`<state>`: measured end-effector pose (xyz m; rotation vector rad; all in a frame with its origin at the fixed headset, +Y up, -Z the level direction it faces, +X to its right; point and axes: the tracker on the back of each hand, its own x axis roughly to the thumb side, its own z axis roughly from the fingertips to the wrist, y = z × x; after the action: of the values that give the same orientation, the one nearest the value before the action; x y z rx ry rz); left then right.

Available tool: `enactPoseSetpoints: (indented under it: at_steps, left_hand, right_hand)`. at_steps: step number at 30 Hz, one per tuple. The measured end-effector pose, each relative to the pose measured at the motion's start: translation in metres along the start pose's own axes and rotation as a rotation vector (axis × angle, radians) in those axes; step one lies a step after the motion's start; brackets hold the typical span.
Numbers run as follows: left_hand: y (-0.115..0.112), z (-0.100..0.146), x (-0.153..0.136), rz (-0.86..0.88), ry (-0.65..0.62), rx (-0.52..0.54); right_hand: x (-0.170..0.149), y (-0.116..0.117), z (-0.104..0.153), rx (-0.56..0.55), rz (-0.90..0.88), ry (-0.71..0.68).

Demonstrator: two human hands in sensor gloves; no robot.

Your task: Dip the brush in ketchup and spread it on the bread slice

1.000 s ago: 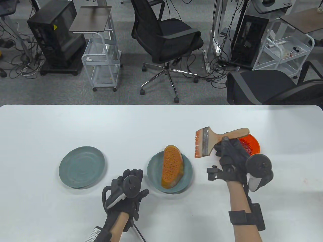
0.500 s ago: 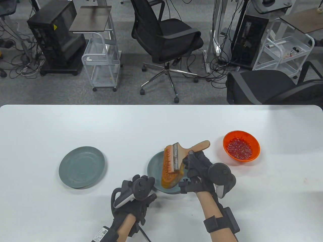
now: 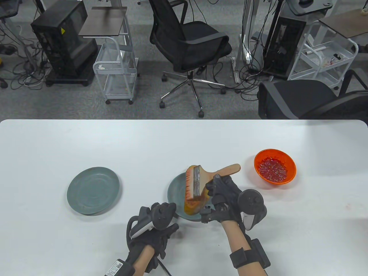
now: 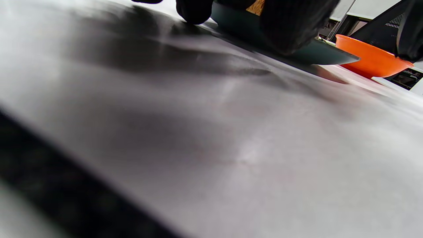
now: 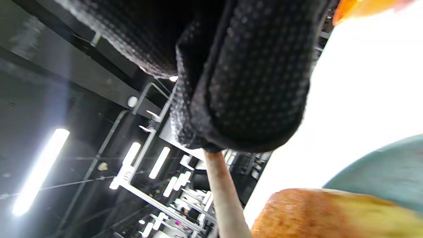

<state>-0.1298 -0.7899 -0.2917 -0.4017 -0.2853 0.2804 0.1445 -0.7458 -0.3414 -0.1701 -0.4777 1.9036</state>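
While my right hand (image 3: 222,189) is gripping the brush (image 3: 205,179) by its wooden handle, fingers wrapped tight around it, the bristles are lying on the bread slice (image 3: 193,205) in the near teal plate (image 3: 174,191). My left hand (image 3: 156,221) is sitting at that plate's near rim, fingertips (image 4: 194,11) touching it; can't tell how far open. Ketchup bowl (image 3: 274,169) is sitting off to the right
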Motion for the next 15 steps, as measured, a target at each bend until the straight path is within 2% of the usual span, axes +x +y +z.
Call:
enactPoseSetpoints:
  at_steps: [2,4,6,8,12,15]
  left_hand:
    - [-0.001,0.000,-0.001,0.010,0.000,0.000]
    - [0.001,0.000,0.000,0.018,0.002,-0.003]
    - [0.001,0.000,0.001,0.023,0.002,-0.009]
    - [0.001,-0.001,0.001,0.025,0.002,-0.015]
    - [0.000,0.000,0.000,0.035,0.002,-0.017]
    - [-0.002,0.000,-0.001,0.044,-0.001,-0.021]
  right_hand:
    - [-0.004,-0.006,-0.003,-0.044,-0.019,-0.006]
    - [0.001,-0.018,-0.007,-0.117,0.123,-0.129]
    - [0.006,-0.026,-0.009,-0.165,0.171,-0.190]
    - [0.007,-0.027,-0.008,-0.161,0.105,-0.155]
    - [-0.004,-0.007,-0.001,-0.033,-0.140,0.047]
    - [-0.012,0.002,0.000,0.026,-0.137,0.115]
